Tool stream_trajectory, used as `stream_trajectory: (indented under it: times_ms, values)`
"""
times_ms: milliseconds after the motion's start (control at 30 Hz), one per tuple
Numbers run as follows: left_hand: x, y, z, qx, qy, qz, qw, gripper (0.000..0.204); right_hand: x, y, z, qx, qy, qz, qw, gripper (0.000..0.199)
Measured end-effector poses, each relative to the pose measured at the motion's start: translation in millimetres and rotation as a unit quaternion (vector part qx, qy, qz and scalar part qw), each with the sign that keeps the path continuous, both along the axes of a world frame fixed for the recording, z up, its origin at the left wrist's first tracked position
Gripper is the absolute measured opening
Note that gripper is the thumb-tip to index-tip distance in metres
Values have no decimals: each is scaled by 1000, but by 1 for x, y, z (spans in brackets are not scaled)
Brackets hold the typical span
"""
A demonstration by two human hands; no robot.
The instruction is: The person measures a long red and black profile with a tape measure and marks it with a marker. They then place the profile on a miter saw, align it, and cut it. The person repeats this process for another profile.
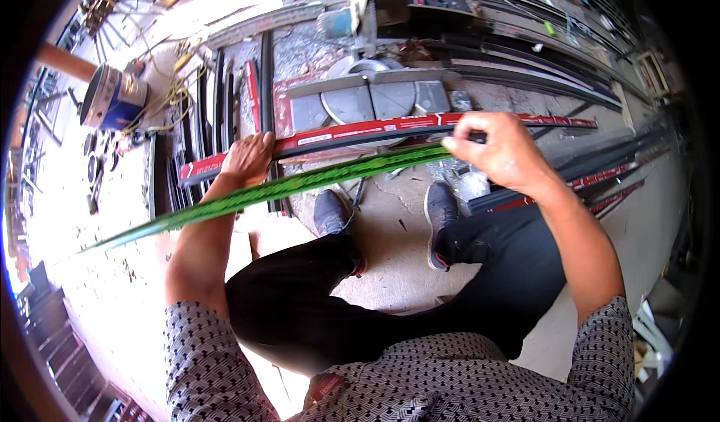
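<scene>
A long dark bar (360, 139) with red printed film along its face lies crosswise before me. My left hand (251, 157) is closed around it near its left end. In front of the bar, a long thin green strip (315, 184) with dark marks slants down to the left and passes across my left forearm. My right hand (499, 152) pinches the strip's upper right end between thumb and fingers, close to the bar's right part. The strip is blurred along its length, and its far left end fades into the bright floor.
Behind the bar stands a saw with a grey metal base (349, 103). A blue and white bucket (114, 98) sits at the left. Dark bars (540, 85) lie stacked at the right. My shoes (442, 208) rest on the floor below the strip.
</scene>
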State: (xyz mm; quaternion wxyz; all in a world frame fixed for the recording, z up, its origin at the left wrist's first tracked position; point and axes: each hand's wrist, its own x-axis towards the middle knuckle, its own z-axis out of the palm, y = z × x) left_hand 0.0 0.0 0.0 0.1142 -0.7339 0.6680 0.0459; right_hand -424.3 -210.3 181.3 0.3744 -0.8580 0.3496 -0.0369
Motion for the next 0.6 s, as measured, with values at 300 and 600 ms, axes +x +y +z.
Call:
stream_trajectory:
  times_ms: [300, 600]
  values:
    - [44, 10, -120, -115, 51, 52, 991, 13, 27, -60, -90, -2, 112, -38, 993, 27]
    - [78, 23, -128, -81, 20, 86, 993, 12, 27, -72, -141, 67, 126, -13, 990, 20]
